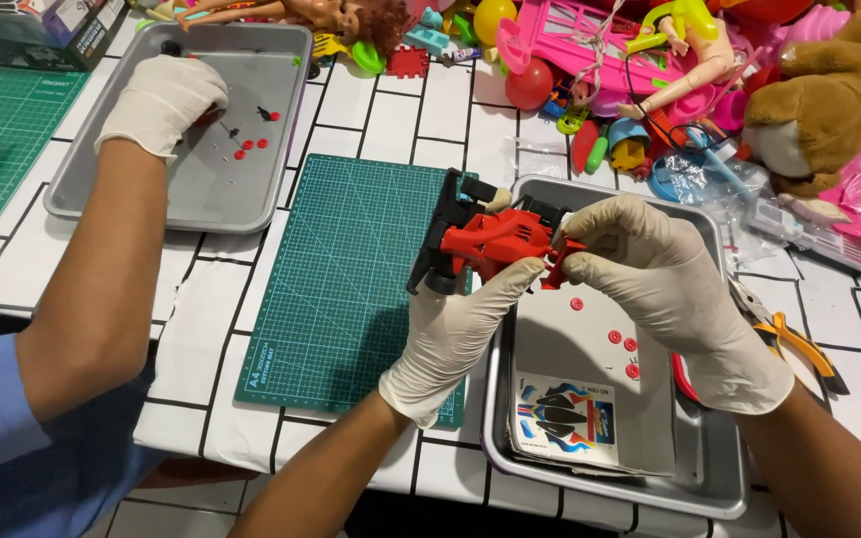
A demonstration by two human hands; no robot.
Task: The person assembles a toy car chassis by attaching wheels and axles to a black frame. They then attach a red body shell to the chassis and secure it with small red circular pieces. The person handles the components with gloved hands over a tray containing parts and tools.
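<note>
— Where does your camera sit?
— On my head, tilted steeply down at the worktop (391, 110), close over my forearms, which come in from the near edge.
— And which way does it face?
— Away from me, toward the far toy pile (670, 70); a co-worker's sleeve (12, 418) enters near left.

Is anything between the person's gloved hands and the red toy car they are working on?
Nothing visible. Both the left hand and the right hand already grip the red toy car, held above the green cutting mat and the metal tray.
</note>
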